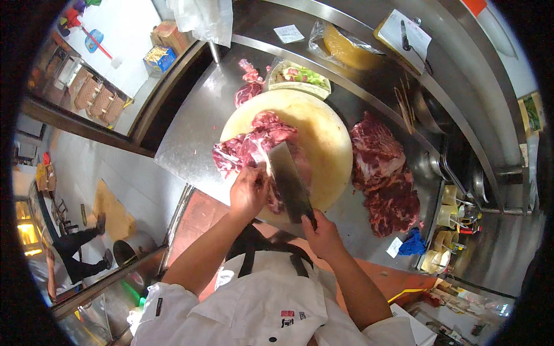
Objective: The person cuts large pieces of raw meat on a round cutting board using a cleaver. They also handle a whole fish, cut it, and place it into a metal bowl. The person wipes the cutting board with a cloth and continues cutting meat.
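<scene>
A large piece of raw red meat [270,129] with pale fat lies across the left part of a round, cream-coloured chopping block [329,134]. My left hand [250,192] has its fingers curled onto the meat's near edge, gripping it. In my right hand [320,233] is the handle of a Chinese cleaver [288,179]. Its broad blade points away from me and rests against or just over the meat, right of my left fingers. Part of the meat is hidden beneath the blade, so I cannot tell whether it is cutting in.
Right of the block lie big slabs of raw meat [383,173] on the steel table [194,125]. Behind it are a smaller meat piece [249,93] and a container of green vegetables [303,78]. A blue cloth [412,242] sits near seasoning tubs [446,216]. Another person [78,251] is far left.
</scene>
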Tool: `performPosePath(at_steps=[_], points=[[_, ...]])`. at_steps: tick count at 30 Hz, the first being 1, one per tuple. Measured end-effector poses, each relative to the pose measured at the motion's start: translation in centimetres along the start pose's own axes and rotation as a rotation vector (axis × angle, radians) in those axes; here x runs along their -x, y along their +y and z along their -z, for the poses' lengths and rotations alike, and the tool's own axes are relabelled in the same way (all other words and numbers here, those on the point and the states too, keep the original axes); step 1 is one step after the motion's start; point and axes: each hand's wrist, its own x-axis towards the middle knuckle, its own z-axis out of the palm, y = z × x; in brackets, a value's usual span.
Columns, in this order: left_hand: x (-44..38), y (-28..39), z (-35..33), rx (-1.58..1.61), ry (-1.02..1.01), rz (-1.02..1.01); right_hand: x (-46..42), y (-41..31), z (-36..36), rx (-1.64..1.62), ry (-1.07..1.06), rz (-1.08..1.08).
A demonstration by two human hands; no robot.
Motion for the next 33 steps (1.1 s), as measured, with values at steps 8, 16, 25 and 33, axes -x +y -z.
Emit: performPosePath(at_steps=[8, 16, 25, 33], points=[[-1.1, 0.5, 0.4, -0.026, -0.083, 0.095, -0.9, -1.6, -0.8, 0.063, 0.074, 0.117], [-3.9, -0.6, 1.9, -0.02, -0.055, 0.039, -2.8, -4.7, 0.4, 0.183, 0.022, 0.108], [-14.1, -6.8, 1.7, -0.009, -0.521, -0.057, -0.3, -4.2, 1.4, 0.11, -0.033, -0.14], [-18.2, -7.0, 1.5, 0.207, -0.786, 0.225, 0.3, -6.4, 0.8, 0.234, -0.045, -0.021]])
